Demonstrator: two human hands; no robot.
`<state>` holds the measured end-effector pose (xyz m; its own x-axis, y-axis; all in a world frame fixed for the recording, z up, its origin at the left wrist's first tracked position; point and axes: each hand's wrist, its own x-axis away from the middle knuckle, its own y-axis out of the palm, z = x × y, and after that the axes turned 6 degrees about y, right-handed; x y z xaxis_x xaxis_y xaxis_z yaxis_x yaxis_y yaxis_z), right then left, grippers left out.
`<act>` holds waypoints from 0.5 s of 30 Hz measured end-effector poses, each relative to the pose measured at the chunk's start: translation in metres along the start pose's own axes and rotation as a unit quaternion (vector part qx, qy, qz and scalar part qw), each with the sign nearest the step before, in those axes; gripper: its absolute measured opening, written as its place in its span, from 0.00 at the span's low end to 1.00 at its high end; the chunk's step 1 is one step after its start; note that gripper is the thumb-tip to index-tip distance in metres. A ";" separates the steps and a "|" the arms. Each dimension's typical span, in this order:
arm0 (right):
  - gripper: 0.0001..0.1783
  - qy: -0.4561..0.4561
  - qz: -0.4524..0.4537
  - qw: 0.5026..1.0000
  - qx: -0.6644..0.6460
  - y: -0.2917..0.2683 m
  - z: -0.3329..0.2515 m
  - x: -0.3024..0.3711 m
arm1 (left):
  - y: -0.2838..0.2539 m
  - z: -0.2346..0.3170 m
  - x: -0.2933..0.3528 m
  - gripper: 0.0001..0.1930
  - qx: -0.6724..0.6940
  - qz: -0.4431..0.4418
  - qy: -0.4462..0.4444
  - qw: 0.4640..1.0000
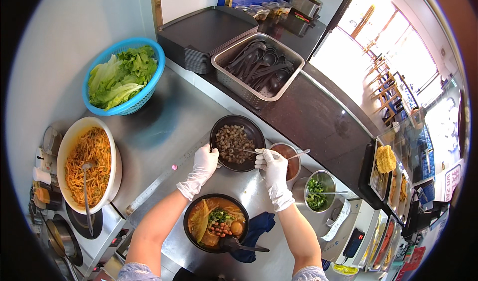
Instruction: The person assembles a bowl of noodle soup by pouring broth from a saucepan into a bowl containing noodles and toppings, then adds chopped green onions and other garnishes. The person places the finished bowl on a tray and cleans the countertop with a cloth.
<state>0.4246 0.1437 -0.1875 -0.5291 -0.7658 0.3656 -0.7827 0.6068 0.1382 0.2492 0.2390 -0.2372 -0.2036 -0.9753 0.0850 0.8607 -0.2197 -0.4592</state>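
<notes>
At the lower left of the frame, a pot [62, 236] sits on a cooker, and beside it a white tub [117, 174] holds orange shredded food [102, 154] with a long-handled spoon [86, 196] lying in it. Above, at the upper left, a blue basket [139, 104] is piled with green lettuce [122, 76]. Near the middle, the gloved left hand [203, 166] has its fingertips at the lower left rim of a dark bowl [257, 131]; I cannot tell how firmly they close on it. A stack of black trays [209, 29] stands at the top. Below the left hand, in the lower middle, is a black soup bowl [209, 249] with greens, nuts and an egg, a black spoon resting in it. The dark bowl, in the centre of the frame, contains small brown pieces [233, 141]. A thin metal utensil [246, 150] reaches over them, its handle pinched between the fingers of the gloved right hand [273, 166]. Above is a metal bin [241, 89] of black spoons [261, 64]. Just beside the right hand are red sauce [283, 150] in a round container and a steel pot [301, 194] of chopped greens [314, 194]. At the far right, a piece of golden fried food [385, 159] lies on a rack.
</notes>
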 end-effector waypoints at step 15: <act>0.14 -0.005 -0.014 1.000 0.008 -0.024 -0.016 0.044 | -0.005 -0.024 0.003 0.14 0.229 -0.060 -0.113 0.965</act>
<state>0.4256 0.0992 -0.1598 -0.5098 -0.7844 0.3533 -0.8024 0.5816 0.1335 0.2331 0.2381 -0.2561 -0.2519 -0.9108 0.3271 0.9638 -0.2666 -0.0003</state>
